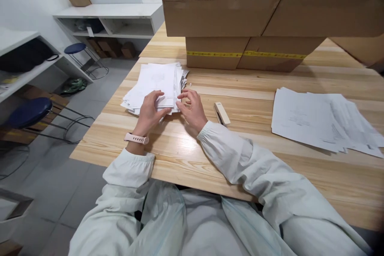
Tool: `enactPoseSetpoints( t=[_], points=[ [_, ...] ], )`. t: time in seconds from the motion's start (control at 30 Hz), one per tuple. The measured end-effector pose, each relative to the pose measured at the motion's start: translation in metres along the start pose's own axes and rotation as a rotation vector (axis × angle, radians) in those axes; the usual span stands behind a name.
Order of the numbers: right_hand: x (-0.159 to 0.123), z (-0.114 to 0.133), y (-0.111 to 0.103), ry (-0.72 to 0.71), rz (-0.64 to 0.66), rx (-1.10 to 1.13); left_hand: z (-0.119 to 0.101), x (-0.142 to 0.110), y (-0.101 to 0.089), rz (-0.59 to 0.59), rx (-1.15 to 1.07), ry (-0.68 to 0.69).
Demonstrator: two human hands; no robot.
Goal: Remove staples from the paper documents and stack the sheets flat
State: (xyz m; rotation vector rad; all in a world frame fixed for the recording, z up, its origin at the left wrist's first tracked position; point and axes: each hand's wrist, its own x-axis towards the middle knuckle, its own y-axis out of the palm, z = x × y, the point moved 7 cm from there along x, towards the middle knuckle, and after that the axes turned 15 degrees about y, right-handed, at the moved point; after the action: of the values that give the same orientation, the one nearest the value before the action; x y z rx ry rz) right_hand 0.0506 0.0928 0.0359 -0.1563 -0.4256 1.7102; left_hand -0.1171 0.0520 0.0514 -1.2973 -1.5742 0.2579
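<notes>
A loose pile of printed paper sheets (157, 76) lies near the left edge of the wooden table, its sheets fanned unevenly. My left hand (151, 110) rests over the pile's near left part, thumb and fingers apart in a C shape. At the pile's near right corner is my right hand (192, 109), its fingers loosely curved with a gap between thumb and forefinger. Both hands appear to touch the sheets' edges without gripping them. A cream stapler (222, 113) lies just right of my right hand.
A second spread of printed sheets (303, 116) lies on the table's right side. Large cardboard boxes (228, 4) are stacked at the back. Beyond the table's left edge stand blue-seated stools (30, 112) and white shelves (120, 10).
</notes>
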Motion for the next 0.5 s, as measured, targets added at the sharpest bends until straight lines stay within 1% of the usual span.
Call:
enactPoseSetpoints(
  t=[0.07,0.13,0.27,0.4,0.5],
  points=[
    [0.007,-0.007,0.01,-0.009,-0.002,-0.014,0.0,0.0,-0.001,0.005,-0.02,-0.015],
    [0.01,-0.013,0.016,-0.014,0.018,-0.007,0.001,0.0,-0.001,0.014,-0.038,-0.025],
    [0.01,-0.022,0.02,-0.002,0.032,0.004,0.001,0.0,-0.001,-0.004,-0.051,-0.038],
    [0.013,-0.027,0.023,0.021,0.054,0.019,0.001,-0.001,-0.001,-0.036,-0.023,-0.058],
    [0.013,-0.027,0.024,0.032,0.063,0.043,-0.002,0.0,0.0,-0.013,-0.005,-0.048]
  ],
)
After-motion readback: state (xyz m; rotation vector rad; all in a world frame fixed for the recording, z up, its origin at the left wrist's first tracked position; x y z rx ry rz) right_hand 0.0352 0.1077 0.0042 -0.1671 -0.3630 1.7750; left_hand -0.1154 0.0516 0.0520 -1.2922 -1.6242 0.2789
